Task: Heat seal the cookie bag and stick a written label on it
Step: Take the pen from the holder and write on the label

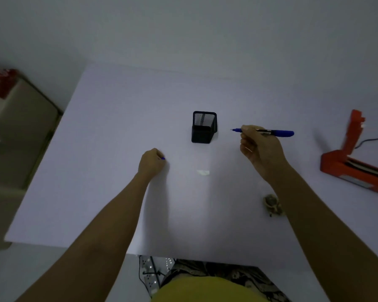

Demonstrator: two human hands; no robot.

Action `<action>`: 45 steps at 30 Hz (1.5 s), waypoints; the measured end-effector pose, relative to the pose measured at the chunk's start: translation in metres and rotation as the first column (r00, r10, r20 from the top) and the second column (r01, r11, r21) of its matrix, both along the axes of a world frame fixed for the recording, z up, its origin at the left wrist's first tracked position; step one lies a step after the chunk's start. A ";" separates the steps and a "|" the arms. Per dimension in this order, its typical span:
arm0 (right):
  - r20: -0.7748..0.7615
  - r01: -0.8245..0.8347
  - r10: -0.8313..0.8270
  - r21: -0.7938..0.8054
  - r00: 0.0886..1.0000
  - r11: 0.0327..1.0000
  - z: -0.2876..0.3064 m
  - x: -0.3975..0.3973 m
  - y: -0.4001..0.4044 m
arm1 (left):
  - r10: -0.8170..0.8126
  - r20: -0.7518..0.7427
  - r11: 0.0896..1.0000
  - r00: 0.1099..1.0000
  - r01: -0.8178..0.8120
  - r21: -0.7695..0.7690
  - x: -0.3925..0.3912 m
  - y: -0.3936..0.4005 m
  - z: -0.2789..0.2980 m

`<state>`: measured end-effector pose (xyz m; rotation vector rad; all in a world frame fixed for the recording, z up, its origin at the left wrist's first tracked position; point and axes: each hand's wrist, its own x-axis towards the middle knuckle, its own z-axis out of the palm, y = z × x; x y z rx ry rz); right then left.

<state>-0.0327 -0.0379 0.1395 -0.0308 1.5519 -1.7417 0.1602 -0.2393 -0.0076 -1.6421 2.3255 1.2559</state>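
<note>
The right hand (261, 147) holds a blue marker pen (277, 132) above the white tabletop (109, 131). Its fingers (246, 132) are closed around the front part of the pen, and the uncovered tip points left, toward a black wire-mesh pen holder (203, 127) that stands upright near the middle of the tabletop. The left hand (151, 163) rests on the tabletop with its fingers curled into a fist around a small blue piece (163, 158), probably the pen cap; only its end shows.

A small pale rectangular label (203, 172) lies flat on the tabletop, in front of the pen holder and between the two hands, touching neither. The clear bag with brown cookies (272, 205) lies near the right forearm, partly hidden by it. The red heat sealer (354, 162) sits at the right edge of the tabletop with its arm raised, well apart from the bag.
</note>
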 end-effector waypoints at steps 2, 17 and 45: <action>-0.011 -0.017 0.017 -0.002 1.000 1.000 -0.004 0.003 0.004 | 0.007 0.009 1.000 1.000 -0.008 0.017 0.002 -0.001 -0.004; -0.515 -0.329 0.796 0.728 0.317 0.602 -0.103 0.047 0.032 | 0.018 -0.175 0.995 0.984 -0.036 -0.096 0.004 0.035 0.010; -0.574 -0.368 0.819 0.764 -0.012 0.530 -0.186 0.057 0.038 | -0.053 -0.063 0.997 0.997 0.049 -0.062 -0.073 0.113 -0.017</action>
